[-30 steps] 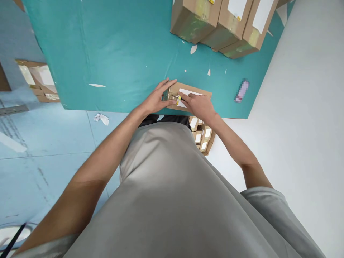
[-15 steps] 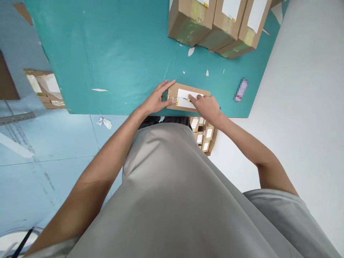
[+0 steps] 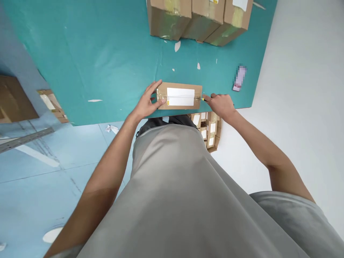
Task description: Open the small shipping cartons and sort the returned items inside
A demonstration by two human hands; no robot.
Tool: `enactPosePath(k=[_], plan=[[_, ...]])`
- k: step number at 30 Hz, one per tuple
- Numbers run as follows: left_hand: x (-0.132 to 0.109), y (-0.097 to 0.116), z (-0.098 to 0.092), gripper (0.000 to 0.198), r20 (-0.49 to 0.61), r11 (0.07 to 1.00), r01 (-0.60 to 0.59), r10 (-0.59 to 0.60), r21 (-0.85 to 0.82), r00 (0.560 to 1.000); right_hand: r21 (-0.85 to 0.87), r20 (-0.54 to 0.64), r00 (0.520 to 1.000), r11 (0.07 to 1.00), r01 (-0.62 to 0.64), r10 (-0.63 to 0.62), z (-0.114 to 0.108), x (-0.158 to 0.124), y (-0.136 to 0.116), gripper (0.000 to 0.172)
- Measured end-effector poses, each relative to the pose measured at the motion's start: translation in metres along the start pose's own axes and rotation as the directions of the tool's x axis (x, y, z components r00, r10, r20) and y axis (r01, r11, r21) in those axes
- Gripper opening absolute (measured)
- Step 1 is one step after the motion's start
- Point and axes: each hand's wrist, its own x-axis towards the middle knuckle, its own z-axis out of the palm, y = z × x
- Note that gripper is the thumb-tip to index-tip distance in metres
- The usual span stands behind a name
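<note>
A narrow cardboard box (image 3: 197, 96) lies on the green tabletop (image 3: 120, 71) near its front edge. It has a white label (image 3: 180, 92) on top, with a slit running lengthwise through it. My left hand (image 3: 146, 101) grips the box's left end, thumb on the near side and fingers on the far side. In my right hand (image 3: 220, 104) is a small box cutter (image 3: 204, 99), mostly covered by the fingers; a bit of yellow shows. Its tip is at the right end of the box, where clear tape wraps the edge.
Three larger taped boxes (image 3: 172, 21) stand together at the back. A blurred-out pinkish object (image 3: 240, 77) lies to the right, and paper scraps (image 3: 177, 46) dot the tabletop. Below the front edge is an open carton (image 3: 219, 132) of small labelled boxes. More cardboard (image 3: 17, 98) is at left.
The box cutter has moved right along the label to the box's right end, leaving a slit behind it. My left hand stays on the left end. The view has shifted somewhat.
</note>
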Motion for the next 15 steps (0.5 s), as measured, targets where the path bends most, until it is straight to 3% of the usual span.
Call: enactPosePath(k=[9,15], plan=[[-0.006,0.014,0.01,0.101,-0.06,0.987,0.149,-0.146,0.055,0.987,0.111,-0.051,0.988,0.982,0.15,-0.146,0.029,0.013,0.037,0.052],[-0.005,0.038,0.026,0.074,-0.276,0.922,0.298,-0.228,0.246,0.934,0.222,-0.115,0.97,0.946,0.235,-0.213,0.052,0.026,0.046,0.052]])
